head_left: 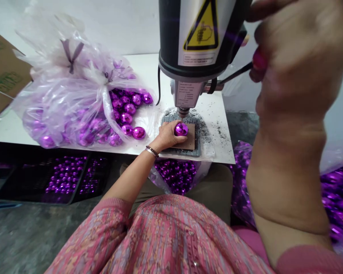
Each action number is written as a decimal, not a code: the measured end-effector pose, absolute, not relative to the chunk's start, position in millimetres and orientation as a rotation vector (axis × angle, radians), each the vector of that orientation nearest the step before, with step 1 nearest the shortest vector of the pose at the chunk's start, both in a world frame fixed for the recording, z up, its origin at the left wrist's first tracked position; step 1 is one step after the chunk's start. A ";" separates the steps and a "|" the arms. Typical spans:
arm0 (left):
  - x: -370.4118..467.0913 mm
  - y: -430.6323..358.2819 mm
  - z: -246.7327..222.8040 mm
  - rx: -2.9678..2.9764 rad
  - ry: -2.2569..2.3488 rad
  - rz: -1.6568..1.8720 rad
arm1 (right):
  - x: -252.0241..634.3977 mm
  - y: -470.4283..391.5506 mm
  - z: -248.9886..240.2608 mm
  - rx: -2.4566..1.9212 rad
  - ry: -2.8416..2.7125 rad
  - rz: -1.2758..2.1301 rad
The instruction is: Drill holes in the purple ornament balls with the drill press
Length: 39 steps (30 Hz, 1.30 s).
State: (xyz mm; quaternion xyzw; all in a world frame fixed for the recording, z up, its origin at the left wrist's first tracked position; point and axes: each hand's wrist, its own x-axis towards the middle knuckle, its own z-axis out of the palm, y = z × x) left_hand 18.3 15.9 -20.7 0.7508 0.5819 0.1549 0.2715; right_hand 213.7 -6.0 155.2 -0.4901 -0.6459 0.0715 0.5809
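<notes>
Fingers and thumb of my left hand (170, 136) are closed round a shiny purple ball (181, 129). The ball sits over a brown board (191, 141) on a grey base, directly under the chuck (183, 111) of a drill press (200, 42). My right hand (288, 49) is raised close to the camera at the right, its fingers wrapped round the end of the press's lever (236, 73). Part of that hand is blurred.
Clear plastic bags (63, 102) of purple balls stand on the white table (224, 140) at left, with loose balls beside them. A cardboard box (5, 68) is far left. Below are a black crate (25, 182) and an open bag of balls (177, 175); more bags lie right.
</notes>
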 end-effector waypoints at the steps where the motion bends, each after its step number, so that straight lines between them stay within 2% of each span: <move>1: 19.4 15.7 -20.8 2.014 1.575 0.421 | 209.7 -13.8 149.4 -1.150 -1.484 0.139; 9: 22.7 13.0 -20.4 1.980 1.607 0.442 | 204.7 -42.2 85.6 -1.060 -1.543 -0.091; 19: 24.4 10.1 -19.9 1.981 1.634 0.440 | 207.0 -39.9 54.2 -1.080 -1.545 -0.322; 30: 27.2 7.0 -22.1 1.973 1.676 0.511 | 205.4 -32.4 25.9 -0.962 -1.509 -0.404; 34: 28.9 6.1 -23.4 1.945 1.686 0.535 | 198.8 -29.5 51.8 -0.901 -1.372 -0.302; 39: 25.6 -3.3 -20.3 1.870 1.693 0.618 | 194.5 -9.3 130.7 -1.000 -1.284 0.028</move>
